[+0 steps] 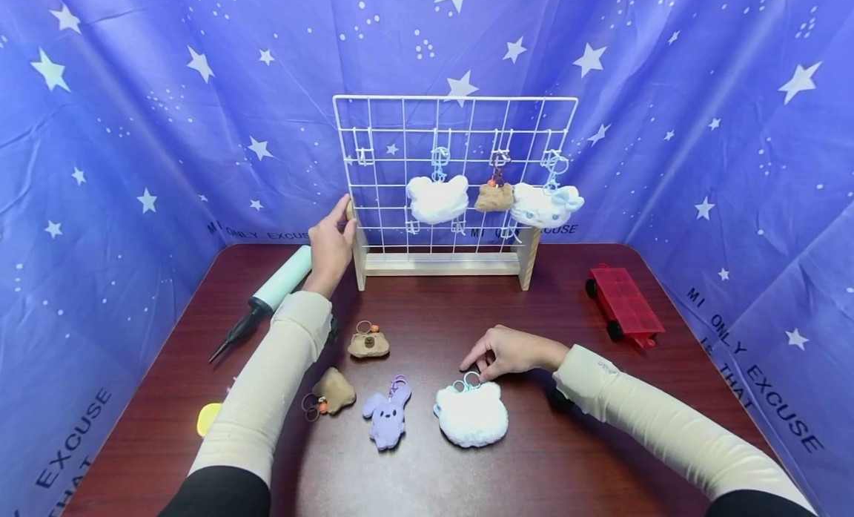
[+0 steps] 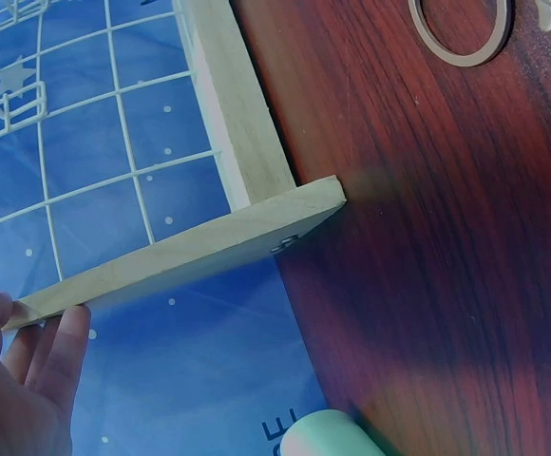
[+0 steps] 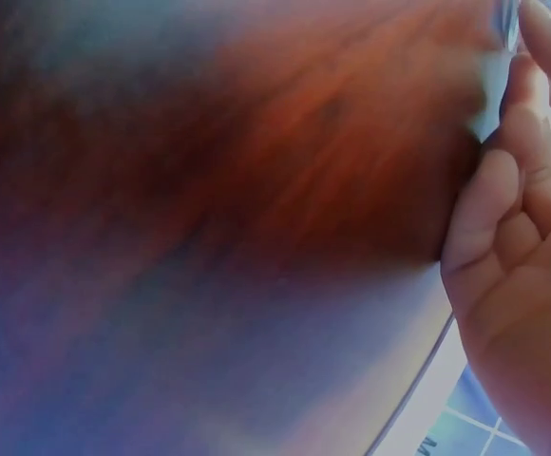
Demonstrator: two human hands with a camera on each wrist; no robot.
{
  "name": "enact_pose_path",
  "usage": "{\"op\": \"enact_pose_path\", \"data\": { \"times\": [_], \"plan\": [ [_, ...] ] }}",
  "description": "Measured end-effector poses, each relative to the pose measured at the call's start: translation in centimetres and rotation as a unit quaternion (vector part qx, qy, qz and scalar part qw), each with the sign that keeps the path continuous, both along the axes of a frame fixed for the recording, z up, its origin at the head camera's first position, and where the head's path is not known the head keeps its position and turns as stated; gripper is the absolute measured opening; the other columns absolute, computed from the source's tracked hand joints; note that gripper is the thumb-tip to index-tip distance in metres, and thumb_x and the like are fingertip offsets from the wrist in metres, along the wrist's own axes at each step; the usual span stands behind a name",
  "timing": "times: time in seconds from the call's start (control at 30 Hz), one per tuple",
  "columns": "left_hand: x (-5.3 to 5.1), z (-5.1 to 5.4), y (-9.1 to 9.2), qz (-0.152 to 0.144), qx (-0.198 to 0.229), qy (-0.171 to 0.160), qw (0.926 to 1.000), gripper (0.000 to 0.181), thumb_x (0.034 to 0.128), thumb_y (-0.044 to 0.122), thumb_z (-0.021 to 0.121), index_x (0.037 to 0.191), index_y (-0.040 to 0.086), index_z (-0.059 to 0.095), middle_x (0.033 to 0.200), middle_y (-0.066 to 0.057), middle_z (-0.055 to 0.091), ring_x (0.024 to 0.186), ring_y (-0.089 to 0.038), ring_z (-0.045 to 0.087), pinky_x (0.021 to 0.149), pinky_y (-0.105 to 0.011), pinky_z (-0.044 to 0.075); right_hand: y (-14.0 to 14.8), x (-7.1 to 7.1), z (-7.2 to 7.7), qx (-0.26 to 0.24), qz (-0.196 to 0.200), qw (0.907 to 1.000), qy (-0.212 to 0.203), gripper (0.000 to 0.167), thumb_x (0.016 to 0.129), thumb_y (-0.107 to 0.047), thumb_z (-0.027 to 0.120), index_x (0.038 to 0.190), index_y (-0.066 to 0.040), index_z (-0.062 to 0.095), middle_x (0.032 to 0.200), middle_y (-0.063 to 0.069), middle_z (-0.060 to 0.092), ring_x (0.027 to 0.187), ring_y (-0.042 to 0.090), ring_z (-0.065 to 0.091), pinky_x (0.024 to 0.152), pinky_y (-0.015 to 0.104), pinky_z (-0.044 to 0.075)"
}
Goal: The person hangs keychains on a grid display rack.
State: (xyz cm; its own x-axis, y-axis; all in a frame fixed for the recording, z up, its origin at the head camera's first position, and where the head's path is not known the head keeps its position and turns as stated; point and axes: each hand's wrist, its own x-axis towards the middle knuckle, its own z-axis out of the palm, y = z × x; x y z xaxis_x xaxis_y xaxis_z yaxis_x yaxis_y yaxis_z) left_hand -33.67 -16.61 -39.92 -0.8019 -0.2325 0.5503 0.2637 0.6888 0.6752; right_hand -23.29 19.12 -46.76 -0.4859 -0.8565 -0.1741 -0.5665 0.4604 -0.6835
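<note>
My left hand grips the left wooden upright of a display rack with a white wire grid. In the left wrist view, its fingers lie along the upright's outer side. On the table lies a fluffy white plush keychain with light-blue rings. My right hand is at those rings, forefinger and thumb apart on either side of one; contact is unclear. The right wrist view shows the other fingers curled. A white plush, a brown plush and a white bow-trimmed plush hang on the grid.
Two brown plush keychains and a purple plush keychain lie between the arms. A mint pump lies at left, near a yellow object partly behind the sleeve. A red wheeled cart stands at right. Curtains enclose the table.
</note>
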Motion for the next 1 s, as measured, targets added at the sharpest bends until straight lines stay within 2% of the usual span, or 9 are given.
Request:
{"op": "enact_pose_path", "data": {
  "times": [0.3, 0.57, 0.73, 1.0],
  "plan": [
    [0.04, -0.11, -0.11, 0.005, -0.002, 0.002, 1.0, 0.05, 0.096, 0.016, 0.07, 0.143, 0.028, 0.06, 0.117, -0.019, 0.075, 0.097, -0.035, 0.074, 0.091, -0.046, 0.059, -0.25, 0.12, -0.11, 0.018, 0.001, 0.9993, 0.034, 0.024, 0.084, -0.008, 0.08, 0.103, -0.021, 0.078, 0.07, -0.017, 0.061, 0.063, -0.008, 0.051, 0.06, 0.014, 0.045],
    [-0.05, -0.2, -0.11, 0.004, -0.003, 0.007, 1.0, 0.049, 0.096, 0.016, 0.07, 0.143, 0.027, 0.061, 0.115, -0.019, 0.075, 0.095, -0.035, 0.073, 0.09, -0.046, 0.06, -0.2, 0.1, -0.13, 0.009, -0.026, 0.9994, 0.023, 0.019, 0.081, -0.012, 0.084, 0.084, -0.02, 0.067, 0.073, -0.016, 0.059, 0.067, -0.003, 0.054, 0.061, 0.016, 0.047],
    [-0.08, -0.24, -0.08, 0.004, -0.003, 0.004, 1.0, 0.05, 0.0963, 0.016, 0.07, 0.144, 0.027, 0.06, 0.114, -0.019, 0.075, 0.092, -0.035, 0.073, 0.088, -0.045, 0.06, 0.03, -0.14, 0.0, 0.004, -0.018, 0.9995, 0.026, 0.017, 0.084, -0.014, 0.082, 0.092, -0.023, 0.071, 0.072, -0.016, 0.064, 0.066, -0.005, 0.055, 0.062, 0.016, 0.048],
    [-0.06, -0.01, 0.02, 0.006, -0.007, 0.002, 1.0, 0.05, 0.0965, 0.016, 0.069, 0.144, 0.028, 0.06, 0.111, -0.018, 0.076, 0.091, -0.034, 0.073, 0.086, -0.045, 0.06, 0.15, -0.14, 0.62, -0.02, -0.012, 0.9994, 0.024, 0.023, 0.088, -0.01, 0.078, 0.107, -0.021, 0.079, 0.076, -0.014, 0.069, 0.069, -0.005, 0.058, 0.063, 0.017, 0.05]
  ]
}}
